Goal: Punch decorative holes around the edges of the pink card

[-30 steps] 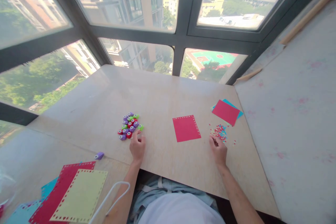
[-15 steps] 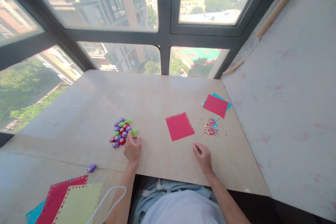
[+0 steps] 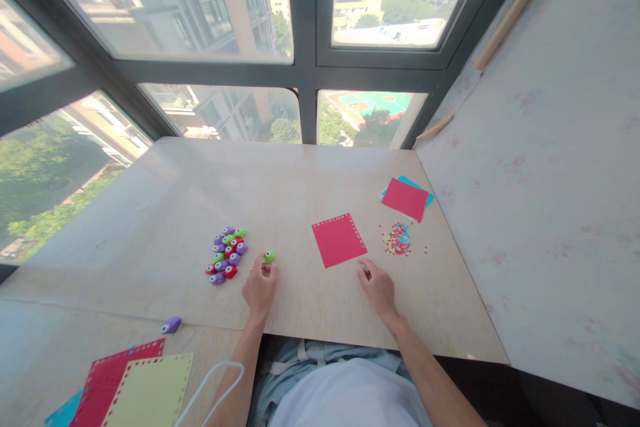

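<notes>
The left hand [image 3: 259, 285] has its grip pinched on a green punch [image 3: 269, 257]. The right hand [image 3: 377, 287] rests on the counter [image 3: 165, 213], grip released, just below a red paper square [image 3: 339, 240].

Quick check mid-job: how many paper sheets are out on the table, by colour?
Red sheets: 3 (centre, right stack, lower left)
Blue sheets: 2 (under the right red one, lower left)
Yellow sheet: 1
Total: 6
</notes>
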Action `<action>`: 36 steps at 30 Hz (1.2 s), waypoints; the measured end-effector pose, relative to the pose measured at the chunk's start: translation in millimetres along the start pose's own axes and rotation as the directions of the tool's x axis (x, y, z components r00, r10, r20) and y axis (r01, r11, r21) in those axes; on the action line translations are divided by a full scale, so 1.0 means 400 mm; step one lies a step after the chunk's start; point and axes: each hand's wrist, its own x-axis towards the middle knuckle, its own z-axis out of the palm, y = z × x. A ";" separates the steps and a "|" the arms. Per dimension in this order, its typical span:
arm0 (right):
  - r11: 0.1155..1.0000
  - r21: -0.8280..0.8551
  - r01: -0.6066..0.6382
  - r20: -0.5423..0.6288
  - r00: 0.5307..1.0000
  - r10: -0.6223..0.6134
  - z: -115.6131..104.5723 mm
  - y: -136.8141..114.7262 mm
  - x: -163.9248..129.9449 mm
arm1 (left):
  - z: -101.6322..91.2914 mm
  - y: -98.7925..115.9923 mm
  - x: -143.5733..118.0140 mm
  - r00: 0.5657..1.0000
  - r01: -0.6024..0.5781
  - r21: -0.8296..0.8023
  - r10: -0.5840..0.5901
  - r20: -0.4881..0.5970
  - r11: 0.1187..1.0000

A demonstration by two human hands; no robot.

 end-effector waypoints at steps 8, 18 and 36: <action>0.941 -0.208 -0.268 0.100 0.951 0.293 -0.039 -0.084 0.057 | 0.050 0.046 -0.018 0.990 -0.121 -0.059 0.124 0.061 0.991; 0.908 -0.198 -0.369 0.173 0.899 0.403 -0.044 -0.105 0.157 | 0.100 0.049 -0.033 0.957 -0.287 -0.104 0.290 0.007 0.952; 0.828 0.305 -0.471 0.441 0.840 0.316 -0.078 -0.005 0.021 | 0.095 0.046 -0.035 0.955 -0.294 -0.154 0.297 0.000 0.943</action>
